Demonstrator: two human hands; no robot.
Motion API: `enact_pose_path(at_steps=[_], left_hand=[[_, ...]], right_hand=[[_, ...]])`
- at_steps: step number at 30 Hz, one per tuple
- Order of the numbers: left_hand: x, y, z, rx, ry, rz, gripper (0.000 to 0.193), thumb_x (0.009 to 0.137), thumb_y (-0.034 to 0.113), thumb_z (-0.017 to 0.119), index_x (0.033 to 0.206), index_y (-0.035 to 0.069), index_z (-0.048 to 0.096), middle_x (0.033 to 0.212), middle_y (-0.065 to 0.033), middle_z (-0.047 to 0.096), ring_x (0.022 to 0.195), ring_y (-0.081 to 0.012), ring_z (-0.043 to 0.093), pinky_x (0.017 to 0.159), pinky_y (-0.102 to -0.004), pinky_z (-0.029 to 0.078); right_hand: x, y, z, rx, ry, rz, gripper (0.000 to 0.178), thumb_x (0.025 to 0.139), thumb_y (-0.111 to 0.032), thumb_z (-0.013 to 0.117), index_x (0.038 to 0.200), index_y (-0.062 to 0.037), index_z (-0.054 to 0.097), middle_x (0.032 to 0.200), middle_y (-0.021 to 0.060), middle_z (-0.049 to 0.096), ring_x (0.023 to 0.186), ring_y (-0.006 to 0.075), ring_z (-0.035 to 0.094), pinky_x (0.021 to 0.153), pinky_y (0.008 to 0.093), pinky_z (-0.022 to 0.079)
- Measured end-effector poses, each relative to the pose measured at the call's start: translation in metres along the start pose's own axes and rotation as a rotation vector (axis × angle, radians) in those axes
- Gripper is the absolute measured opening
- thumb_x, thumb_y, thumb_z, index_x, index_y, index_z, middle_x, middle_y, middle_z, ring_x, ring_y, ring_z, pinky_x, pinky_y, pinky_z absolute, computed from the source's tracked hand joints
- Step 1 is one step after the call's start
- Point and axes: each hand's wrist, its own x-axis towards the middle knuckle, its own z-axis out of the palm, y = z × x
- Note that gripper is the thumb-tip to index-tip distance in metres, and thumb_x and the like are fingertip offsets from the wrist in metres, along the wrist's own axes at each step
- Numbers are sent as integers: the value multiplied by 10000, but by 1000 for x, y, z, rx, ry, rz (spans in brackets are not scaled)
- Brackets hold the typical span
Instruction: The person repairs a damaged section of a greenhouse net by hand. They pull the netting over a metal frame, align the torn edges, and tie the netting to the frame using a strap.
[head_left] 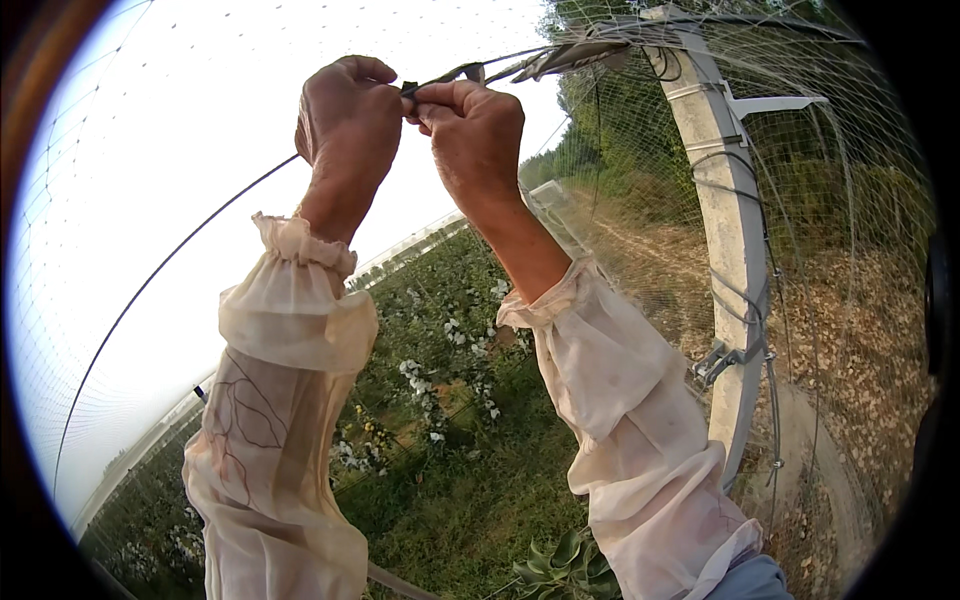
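Observation:
Both my arms reach up in loose, sheer pale sleeves. My left hand (350, 130) is closed around a thin dark wire (225, 206), which slopes down to the far left behind it. Beside it, my right hand (470, 130) pinches a small black strip (409, 89) at the wire between thumb and fingers. The fingertips of both hands nearly meet there, and they partly cover the strip. Just right of the hands, bunched dark material (570, 60) hangs along the line toward the post top.
A concrete post (725, 210) stands at the right, wrapped with wires and carrying a metal clamp (728, 360). Fine netting (640, 150) spreads overhead and down the right side. Below are leafy rows with white patches (455, 370), grass, and a dirt path strewn with dry leaves (850, 340).

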Motion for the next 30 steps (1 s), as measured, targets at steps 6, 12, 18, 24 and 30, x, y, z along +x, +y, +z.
enact_pose_path(at_steps=[6, 12, 18, 24, 30], left_hand=[[0, 2, -4, 38, -25, 18, 213, 778, 4, 727, 991, 11, 711, 879, -91, 750, 764, -128, 681, 698, -267, 516], [-1, 4, -4, 69, -22, 3, 199, 801, 30, 717, 999, 39, 714, 857, -61, 759, 759, -105, 676, 672, -265, 502], [-2, -2, -3, 76, 10, 0, 214, 762, 121, 706, 966, 105, 768, 849, -52, 752, 799, -190, 703, 753, -341, 504], [-3, -5, 0, 57, 16, 60, 212, 779, 111, 676, 968, 88, 770, 848, -62, 753, 812, -209, 705, 765, -353, 507], [-9, -9, -23, 23, 36, 74, 253, 791, 100, 613, 989, 67, 766, 835, -92, 760, 828, -233, 710, 778, -364, 515]], right_hand=[[-1, -14, -11, -216, -143, -49, 123, 880, 3, 664, 959, 63, 737, 831, 120, 747, 721, 120, 682, 699, 254, 551], [7, -4, -14, -360, -167, -307, 133, 877, -45, 632, 863, 39, 733, 696, 188, 698, 590, 242, 676, 584, 360, 532], [14, -5, -18, -680, -210, -591, 163, 865, -114, 617, 776, 12, 672, 637, 175, 657, 563, 308, 651, 577, 402, 536], [17, -19, -26, -851, -166, -650, 126, 824, -130, 633, 780, -15, 661, 634, 162, 655, 574, 314, 658, 564, 409, 530], [13, -41, 4, -543, -211, -469, 146, 784, -126, 646, 790, 5, 709, 626, 162, 667, 574, 290, 673, 598, 383, 547]])
